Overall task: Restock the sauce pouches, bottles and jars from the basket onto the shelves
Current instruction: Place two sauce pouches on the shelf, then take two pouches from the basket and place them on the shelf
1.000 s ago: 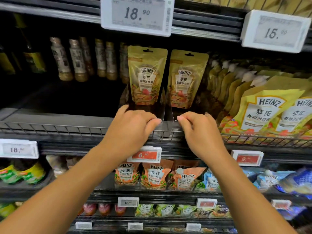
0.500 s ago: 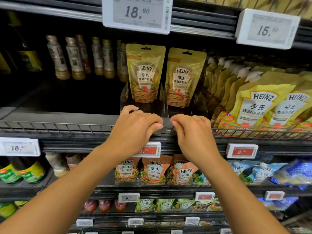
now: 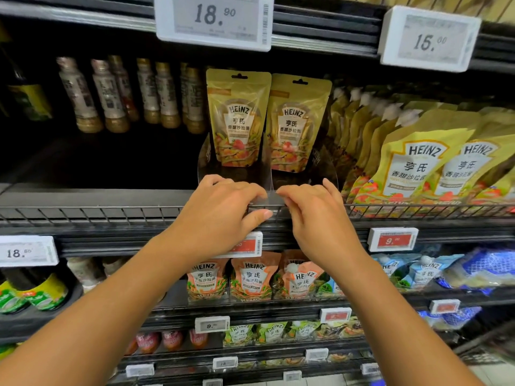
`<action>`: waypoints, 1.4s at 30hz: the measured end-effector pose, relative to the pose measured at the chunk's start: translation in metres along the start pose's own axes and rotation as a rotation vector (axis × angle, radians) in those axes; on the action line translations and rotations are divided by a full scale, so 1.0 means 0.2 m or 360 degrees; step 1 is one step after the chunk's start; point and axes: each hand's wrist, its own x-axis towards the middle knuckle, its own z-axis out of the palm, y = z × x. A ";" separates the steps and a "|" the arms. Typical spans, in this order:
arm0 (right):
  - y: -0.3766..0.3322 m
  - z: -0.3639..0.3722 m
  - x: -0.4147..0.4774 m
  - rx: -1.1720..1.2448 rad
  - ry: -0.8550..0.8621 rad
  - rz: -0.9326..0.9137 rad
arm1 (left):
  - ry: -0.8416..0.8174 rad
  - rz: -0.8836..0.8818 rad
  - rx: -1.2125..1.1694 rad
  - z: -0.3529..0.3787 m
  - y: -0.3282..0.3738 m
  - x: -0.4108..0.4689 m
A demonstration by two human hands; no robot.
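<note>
Two gold Heinz sauce pouches stand upright side by side at the back of the middle shelf, the left pouch [image 3: 238,118] and the right pouch [image 3: 298,126]. A clear plastic divider [image 3: 269,174] runs between them to the shelf front. My left hand [image 3: 220,215] and my right hand [image 3: 315,218] meet at the divider's front edge, just above the wire rail [image 3: 111,211]. Both pinch the clear plastic with their fingertips. The basket is out of view.
Brown-capped sauce bottles [image 3: 117,98] line the shelf's back left, with dark bare shelf in front of them. Yellow spouted Heinz pouches [image 3: 412,162] fill the right side. Orange Heinz pouches [image 3: 250,277] sit on the shelf below, behind a price tag [image 3: 393,238].
Both hands have drawn closer together at the shelf front until their fingertips meet on the divider's edge. The two gold pouches have not moved.
</note>
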 end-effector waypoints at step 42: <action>1.11 -0.34 -2.02 0.0621 0.1010 0.1620 | -0.1082 0.0150 -0.1853 1.39 1.93 -0.20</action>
